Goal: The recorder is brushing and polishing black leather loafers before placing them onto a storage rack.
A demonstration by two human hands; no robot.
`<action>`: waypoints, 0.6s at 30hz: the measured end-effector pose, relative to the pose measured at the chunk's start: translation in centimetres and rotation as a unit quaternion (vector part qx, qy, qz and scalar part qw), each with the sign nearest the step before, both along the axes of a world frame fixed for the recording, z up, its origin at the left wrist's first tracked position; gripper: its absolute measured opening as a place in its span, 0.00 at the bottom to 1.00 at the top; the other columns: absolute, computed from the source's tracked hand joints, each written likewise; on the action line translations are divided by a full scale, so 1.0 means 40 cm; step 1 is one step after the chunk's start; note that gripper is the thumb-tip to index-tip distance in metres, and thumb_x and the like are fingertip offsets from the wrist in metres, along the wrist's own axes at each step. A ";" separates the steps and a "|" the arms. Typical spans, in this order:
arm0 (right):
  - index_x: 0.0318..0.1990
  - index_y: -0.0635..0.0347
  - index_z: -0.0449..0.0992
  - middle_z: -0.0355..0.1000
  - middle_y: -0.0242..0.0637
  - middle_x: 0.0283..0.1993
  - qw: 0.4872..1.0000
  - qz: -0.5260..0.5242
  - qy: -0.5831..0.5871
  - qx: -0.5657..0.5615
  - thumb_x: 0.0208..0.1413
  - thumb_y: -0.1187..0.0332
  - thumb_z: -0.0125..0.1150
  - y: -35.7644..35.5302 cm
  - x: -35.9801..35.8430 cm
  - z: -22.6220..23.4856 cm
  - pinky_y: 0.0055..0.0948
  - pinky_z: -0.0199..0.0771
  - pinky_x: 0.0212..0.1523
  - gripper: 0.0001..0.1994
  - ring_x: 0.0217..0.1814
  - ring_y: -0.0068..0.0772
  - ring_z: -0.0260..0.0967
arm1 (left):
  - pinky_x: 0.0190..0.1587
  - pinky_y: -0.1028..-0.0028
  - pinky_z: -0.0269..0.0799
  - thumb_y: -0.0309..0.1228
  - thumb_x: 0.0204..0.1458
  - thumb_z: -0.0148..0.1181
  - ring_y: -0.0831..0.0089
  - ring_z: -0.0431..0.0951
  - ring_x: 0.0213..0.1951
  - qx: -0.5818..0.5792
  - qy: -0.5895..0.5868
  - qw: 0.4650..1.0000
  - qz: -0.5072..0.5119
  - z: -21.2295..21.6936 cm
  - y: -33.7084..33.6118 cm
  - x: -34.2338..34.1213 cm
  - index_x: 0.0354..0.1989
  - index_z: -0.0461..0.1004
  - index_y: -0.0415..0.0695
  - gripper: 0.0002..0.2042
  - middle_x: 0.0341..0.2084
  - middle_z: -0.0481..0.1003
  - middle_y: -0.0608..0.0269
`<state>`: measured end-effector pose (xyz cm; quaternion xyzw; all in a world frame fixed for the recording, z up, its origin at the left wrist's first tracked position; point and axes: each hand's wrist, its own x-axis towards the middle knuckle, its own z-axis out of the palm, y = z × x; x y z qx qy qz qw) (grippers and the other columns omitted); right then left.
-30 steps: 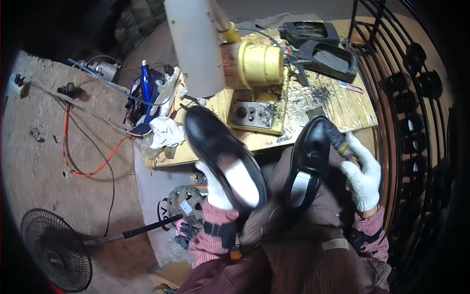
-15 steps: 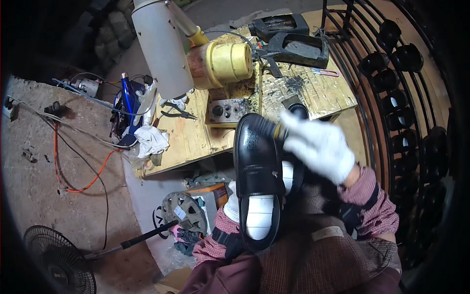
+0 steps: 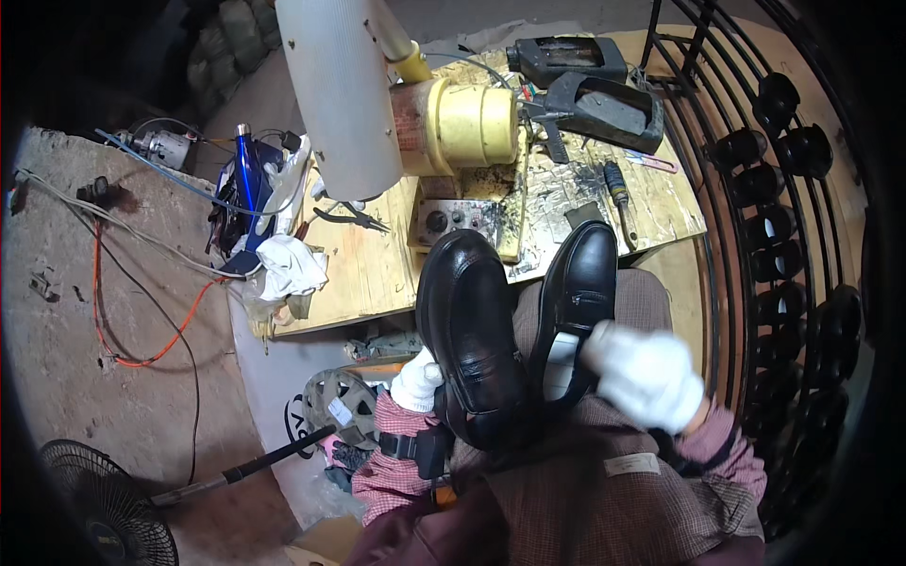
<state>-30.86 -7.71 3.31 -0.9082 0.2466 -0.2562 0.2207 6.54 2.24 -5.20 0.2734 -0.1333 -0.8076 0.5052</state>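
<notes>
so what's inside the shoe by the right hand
A white insole shows in the shoe. Its toe end is covered over, so unseen, and the blurred right hand overlaps the opening's right side.

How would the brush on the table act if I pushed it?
The brush would probably move easily, since it looks slim and lies loose on the table. Its straight handle seems stiff, so it likely won't flop. It might tip off if nudged nearer the person, because the handle end lies close to the edge.

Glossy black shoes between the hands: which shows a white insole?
The glossy black shoe on the right, beside the white-gloved right hand; the left black shoe shows no white inside.
</notes>
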 end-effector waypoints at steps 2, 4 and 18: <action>0.51 0.53 0.83 0.78 0.39 0.52 0.997 0.019 0.074 0.027 0.47 0.63 0.70 0.073 0.040 0.010 0.36 0.79 0.30 0.21 0.33 0.40 0.79 | 0.64 0.56 0.77 0.45 0.52 0.77 0.56 0.77 0.62 -0.004 -0.076 0.997 -0.007 -0.025 -0.002 0.022 0.75 0.58 0.38 0.46 0.65 0.71 0.50; 0.48 0.53 0.84 0.77 0.38 0.48 0.986 0.004 0.150 0.078 0.47 0.61 0.71 0.081 0.069 -0.023 0.40 0.79 0.32 0.19 0.34 0.43 0.78 | 0.64 0.56 0.77 0.46 0.53 0.77 0.56 0.77 0.62 0.015 -0.071 0.997 -0.006 -0.022 -0.006 0.012 0.74 0.60 0.38 0.45 0.65 0.72 0.49; 0.46 0.54 0.82 0.76 0.38 0.55 0.969 0.164 -0.153 0.108 0.51 0.48 0.71 0.084 -0.077 0.126 0.53 0.69 0.53 0.22 0.51 0.51 0.75 | 0.73 0.52 0.61 0.73 0.58 0.46 0.50 0.67 0.69 0.059 -0.100 0.993 0.000 0.135 -0.061 -0.335 0.79 0.52 0.47 0.50 0.72 0.64 0.50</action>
